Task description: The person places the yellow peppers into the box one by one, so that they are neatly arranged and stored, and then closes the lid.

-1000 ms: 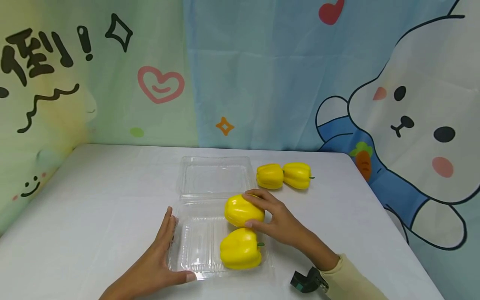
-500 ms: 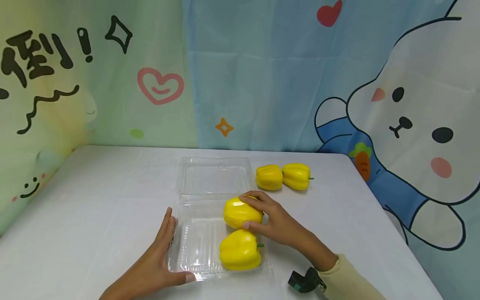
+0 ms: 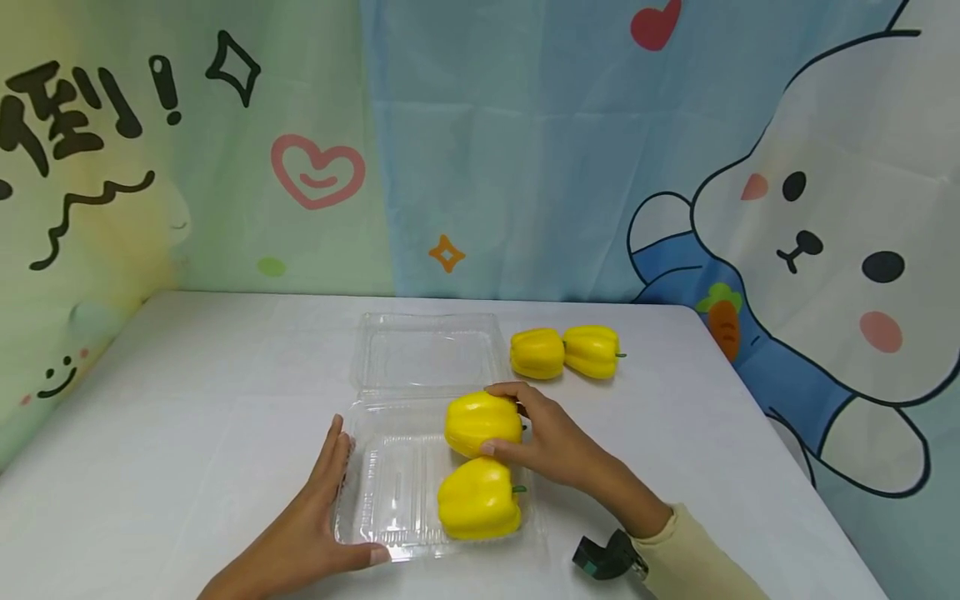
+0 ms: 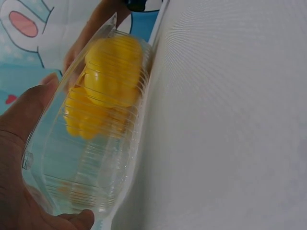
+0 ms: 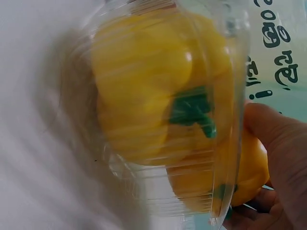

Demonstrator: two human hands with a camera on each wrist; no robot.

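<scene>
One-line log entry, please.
left hand: touching clear container; right hand: holding middle pepper; front pepper: in container; lid: open; far two peppers: on table

Staged tabletop setup, white-covered table, printed cartoon cloth backdrop

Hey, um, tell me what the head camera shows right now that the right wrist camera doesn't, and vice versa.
Only the head view shows the two loose peppers and the printed rabbit. Only the right wrist view shows the extra rows of lettering and the front pepper's stem nearly face-on through the clear wall. Both show the clear container, the front pepper and the farther pepper in it, and the right hand holding the farther one.
</scene>
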